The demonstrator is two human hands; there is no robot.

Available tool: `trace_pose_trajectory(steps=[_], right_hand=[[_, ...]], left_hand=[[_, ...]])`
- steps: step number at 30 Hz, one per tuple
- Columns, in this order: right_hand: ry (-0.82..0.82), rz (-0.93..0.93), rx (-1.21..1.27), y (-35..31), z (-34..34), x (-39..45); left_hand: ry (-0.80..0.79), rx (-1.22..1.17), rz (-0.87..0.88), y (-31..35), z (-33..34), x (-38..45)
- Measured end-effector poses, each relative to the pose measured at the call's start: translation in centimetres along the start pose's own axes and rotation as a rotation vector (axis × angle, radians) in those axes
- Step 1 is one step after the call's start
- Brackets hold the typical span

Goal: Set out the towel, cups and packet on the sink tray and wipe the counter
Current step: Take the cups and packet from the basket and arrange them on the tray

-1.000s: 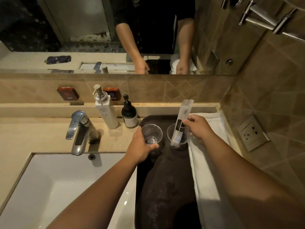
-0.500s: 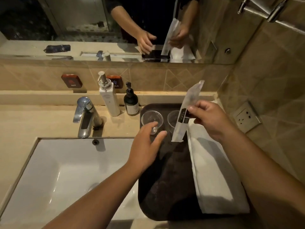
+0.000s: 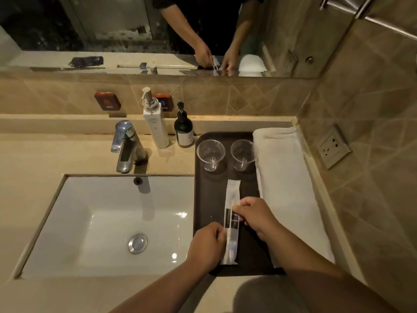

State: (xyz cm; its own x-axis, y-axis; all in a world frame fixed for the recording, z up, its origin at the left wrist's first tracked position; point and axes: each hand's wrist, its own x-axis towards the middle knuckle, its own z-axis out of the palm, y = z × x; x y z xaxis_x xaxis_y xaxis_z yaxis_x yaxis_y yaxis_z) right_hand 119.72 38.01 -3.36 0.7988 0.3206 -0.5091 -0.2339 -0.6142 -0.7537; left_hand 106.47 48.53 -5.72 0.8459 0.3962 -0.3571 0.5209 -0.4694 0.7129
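Note:
A dark tray (image 3: 204, 199) lies on the counter right of the sink. Two clear plastic cups stand upright at its far end, the left cup (image 3: 210, 154) and the right cup (image 3: 243, 154). A folded white towel (image 3: 286, 177) runs along the tray's right side. A long white packet (image 3: 232, 213) with a black label lies flat down the tray's middle. My left hand (image 3: 208, 247) pinches the packet's near left edge. My right hand (image 3: 255, 213) grips its right edge at the label.
A white basin (image 3: 101, 222) with a chrome tap (image 3: 125, 145) fills the left. A white pump bottle (image 3: 154, 123) and a dark pump bottle (image 3: 184, 129) stand behind the tray. A wall socket (image 3: 334, 146) sits at right. A mirror runs above.
My right hand lifted the packet out of the right cup and brought it down flat onto the tray. My left hand let go of the left cup and moved to the packet.

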Motion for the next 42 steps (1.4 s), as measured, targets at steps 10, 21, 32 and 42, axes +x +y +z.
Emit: trace_pose_trajectory(steps=[10,21,32,42], right_hand=[[0.192,-0.135,-0.33,1.9,1.8,3.0],[0.249,-0.163,-0.352,2.5,2.2,4.3],[0.256,-0.17,-0.384,2.7,2.4,4.6],[0.3,-0.159,-0.382,1.8,1.9,2.3]], left_hand=[[-0.014,0.179,0.04,0.3,1.8,0.9],[0.027,0.259,0.114,0.1,2.1,1.3],[0.025,0.28,0.164,-0.7,2.5,1.8],[0.04,0.303,0.236,-0.6,0.6,1.1]])
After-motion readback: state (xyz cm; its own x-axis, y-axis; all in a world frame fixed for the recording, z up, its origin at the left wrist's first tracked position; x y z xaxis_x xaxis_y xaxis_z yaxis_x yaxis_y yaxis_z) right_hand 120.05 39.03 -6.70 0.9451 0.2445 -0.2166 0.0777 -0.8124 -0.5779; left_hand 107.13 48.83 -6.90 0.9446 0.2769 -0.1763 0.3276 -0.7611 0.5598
